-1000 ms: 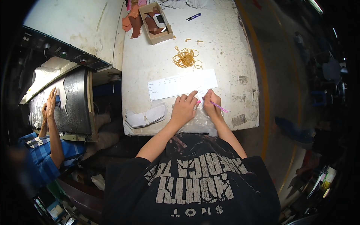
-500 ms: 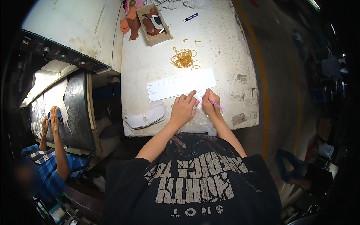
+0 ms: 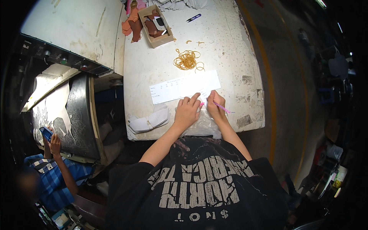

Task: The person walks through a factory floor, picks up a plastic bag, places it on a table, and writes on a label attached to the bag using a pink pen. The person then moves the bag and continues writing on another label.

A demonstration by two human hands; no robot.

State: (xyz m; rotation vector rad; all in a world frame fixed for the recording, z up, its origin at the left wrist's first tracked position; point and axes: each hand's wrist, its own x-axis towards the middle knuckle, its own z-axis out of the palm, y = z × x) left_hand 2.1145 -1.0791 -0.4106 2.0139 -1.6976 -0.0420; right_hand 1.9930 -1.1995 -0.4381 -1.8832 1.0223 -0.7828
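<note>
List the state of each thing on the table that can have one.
Pen: held tilted in the right hand.
Paper sheet: flat, written on.
Rubber bands: loosely heaped, a few apart.
Box: open, brown pieces inside.
White pieces: stacked.
Plastic bag: crumpled.
Snips: lying down; blades too small to judge.

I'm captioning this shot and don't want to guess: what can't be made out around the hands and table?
Head view, hidden: gripped part of the purple pen, behind the right hand.
Head view, hidden: whatever lies beneath the left hand, covered by it.
Head view, too small to read: writing on the white sheet.
Head view, cut off by upper edge: far side of the white pile.
</note>
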